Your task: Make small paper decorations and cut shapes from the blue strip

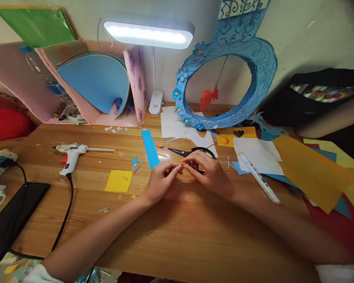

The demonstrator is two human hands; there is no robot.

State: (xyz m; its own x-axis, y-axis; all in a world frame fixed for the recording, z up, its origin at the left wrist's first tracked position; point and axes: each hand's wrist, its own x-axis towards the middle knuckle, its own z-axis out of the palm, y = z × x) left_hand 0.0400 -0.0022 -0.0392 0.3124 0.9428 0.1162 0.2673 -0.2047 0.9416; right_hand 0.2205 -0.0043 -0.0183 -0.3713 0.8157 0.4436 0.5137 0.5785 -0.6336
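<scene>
Over the middle of the wooden desk, my left hand (163, 181) and my right hand (211, 173) meet at the fingertips. Both are closed in a pinch on a tiny yellow-orange scrap of paper, mostly covered by the fingers. Black-handled scissors (179, 151) lie just behind my right hand, which hides part of the handles. A blue paper strip (150, 147) with drawn circles reaches down to my left hand. Near it lie a thin yellow strip (162, 155), a small blue oval (135, 161) and a yellow paper square (118, 181).
A white glue gun (73, 157) with its cord lies left, near a black phone (16, 220). A decorated blue ring (264, 78) stands behind, beside a lit desk lamp (147, 34). A white marker (259, 177) and coloured paper sheets (318, 169) lie right.
</scene>
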